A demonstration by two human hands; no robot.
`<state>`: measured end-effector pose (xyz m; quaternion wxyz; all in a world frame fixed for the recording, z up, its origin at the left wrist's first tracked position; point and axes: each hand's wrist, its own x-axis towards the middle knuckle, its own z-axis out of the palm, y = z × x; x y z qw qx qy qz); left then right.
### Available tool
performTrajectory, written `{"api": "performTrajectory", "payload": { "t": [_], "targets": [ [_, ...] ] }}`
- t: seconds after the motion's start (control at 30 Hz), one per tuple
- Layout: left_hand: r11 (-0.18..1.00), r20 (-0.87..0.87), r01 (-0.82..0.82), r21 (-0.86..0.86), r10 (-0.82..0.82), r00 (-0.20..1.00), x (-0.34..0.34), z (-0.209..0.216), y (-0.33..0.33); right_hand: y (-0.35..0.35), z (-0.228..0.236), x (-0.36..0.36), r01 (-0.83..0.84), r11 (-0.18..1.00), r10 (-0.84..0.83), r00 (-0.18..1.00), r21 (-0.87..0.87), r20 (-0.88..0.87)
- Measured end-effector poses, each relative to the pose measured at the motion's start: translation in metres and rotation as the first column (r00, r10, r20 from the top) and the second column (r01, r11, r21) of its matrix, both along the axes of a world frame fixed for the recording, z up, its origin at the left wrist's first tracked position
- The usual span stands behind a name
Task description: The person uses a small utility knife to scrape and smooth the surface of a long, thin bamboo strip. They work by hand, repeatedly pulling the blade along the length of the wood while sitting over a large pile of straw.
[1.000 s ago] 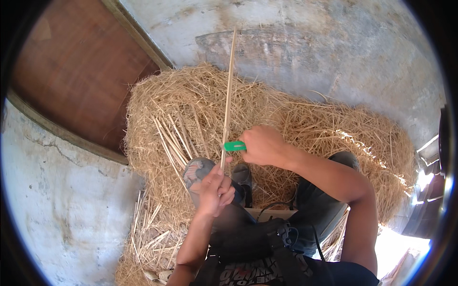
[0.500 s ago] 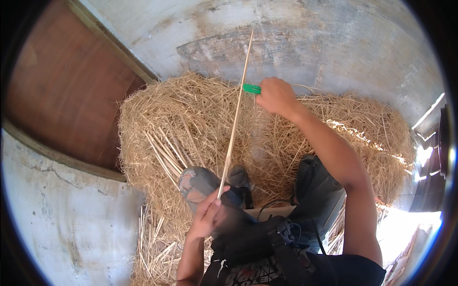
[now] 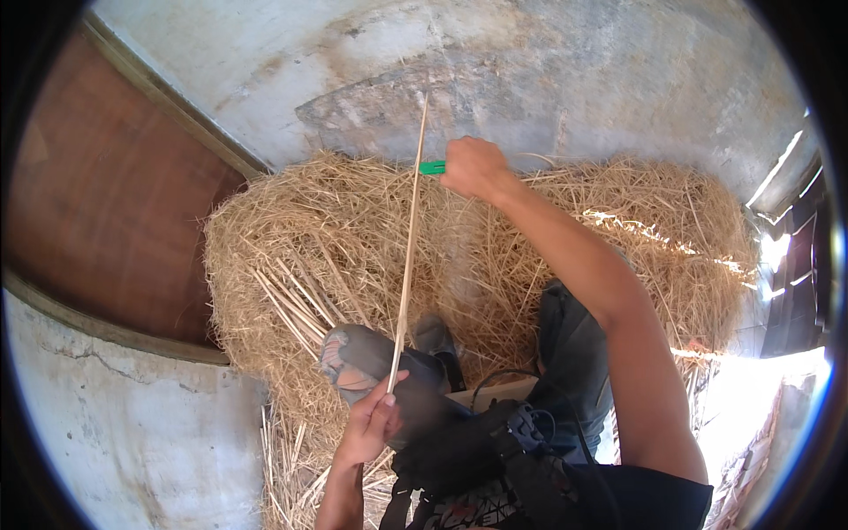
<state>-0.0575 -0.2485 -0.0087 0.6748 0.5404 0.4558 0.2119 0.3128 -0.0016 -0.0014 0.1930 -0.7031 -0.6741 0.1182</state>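
Note:
A long, thin, pale stick (image 3: 411, 247) slants up and away from my lap, narrowing to a point at its far end. Its near end is in my left hand (image 3: 372, 427), with fingers and thumb closed on it beside my left knee. Farther out, my right hand (image 3: 474, 168) is wrapped around a small green tool (image 3: 432, 167), whose end meets the upper part of the stick. The fist hides the rest of this tool, and any blade on it cannot be made out.
Loose straw (image 3: 291, 208) is heaped in front of me and around my legs. Several pale sticks (image 3: 287, 300) lie on it near my left knee. A stained wall (image 3: 530, 79) rises behind the straw, and a brown panel (image 3: 106, 185) in a wooden frame stands at left.
The whole view has shifted somewhat. The stick stands more upright, its tip lower and farther left. My left hand has drawn lower, and the right hand with the green tool has moved left.

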Motion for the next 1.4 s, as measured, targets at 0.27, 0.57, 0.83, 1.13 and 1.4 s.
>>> {"api": "performTrajectory", "payload": {
  "t": [0.27,0.57,0.83,1.13,1.4],
  "targets": [
    [0.992,-0.166,0.085,0.094,-0.068,0.984,-0.020,0.008,-0.005,0.017,-0.017,-0.004,0.011,1.000,-0.012,0.999,0.008,0.035],
    [0.962,-0.186,0.204,0.181,-0.170,0.968,-0.074,0.004,-0.036,0.050,-0.041,0.054,0.307,0.948,-0.313,0.948,-0.089,-0.060],
    [0.995,-0.066,0.020,-0.098,-0.026,0.997,-0.136,-0.030,-0.082,0.011,-0.083,0.236,0.671,0.739,-0.673,0.740,-0.054,-0.005],
    [0.830,-0.164,-0.190,0.525,0.318,0.934,-0.027,-0.043,0.029,0.010,-0.005,0.098,0.165,0.984,-0.132,0.921,0.062,-0.366],
    [0.774,-0.008,-0.287,0.564,0.353,0.935,0.048,-0.058,0.036,-0.030,0.014,-0.014,-0.306,0.949,0.179,0.710,-0.069,-0.682]
  ]
}}
